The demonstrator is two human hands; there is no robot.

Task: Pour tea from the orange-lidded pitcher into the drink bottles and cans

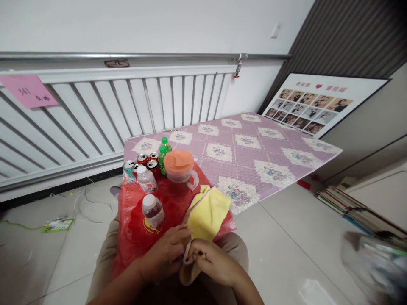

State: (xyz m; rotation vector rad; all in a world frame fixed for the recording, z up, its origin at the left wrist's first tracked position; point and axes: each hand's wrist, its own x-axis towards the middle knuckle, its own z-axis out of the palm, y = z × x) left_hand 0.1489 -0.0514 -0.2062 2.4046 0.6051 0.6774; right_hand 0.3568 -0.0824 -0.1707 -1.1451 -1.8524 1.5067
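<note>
I had the yellow cloth point(210, 212) right under the person's hands, at the near right corner of the red plastic sheet point(133, 252). Its long axis ran away from the body and leaned right: the broad part spread forward beyond the fingers, and a narrower end hung just below them, toward the lap. The right hand point(212, 260) was the one set more squarely on it — thumb and forefinger drawn together on a pale-edged fold, the other fingers curled in. The left hand point(168, 250) came in from the other side, just beside the right, its fingers loosely bent and their tips against the cloth's left edge; whether they gripped the fabric or only rested there I couldn't tell, since the thumb was mostly out of my sight.

Forward of the left hand, apart from it, stood a white-capped jar point(153, 212), upright on the sheet. A lidded pitcher point(178, 167) stood farther off, beyond the cloth and a little left — its handle on the side toward the cloth.
</note>
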